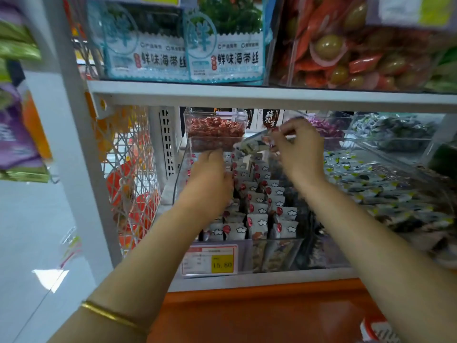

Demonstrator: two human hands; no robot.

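So, right hand: fingertips pinch snack packet, above far end of clear bin.
Left hand: flat, fingers loose, on packet rows.
Packet axis: left-right; rows lie below, nearward.

Bright, even shop light; glare patch on the floor; edges blurred and bowed by the wide lens.

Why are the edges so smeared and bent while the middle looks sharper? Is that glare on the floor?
Head view: the wide lens bends the white shelf edge and smears the hanging bags at left; the price tag reads clearly; the right hand and its small packet are slightly motion-blurred; yes, a bright glare patch lies on the floor; lighting is even, shadows soft.
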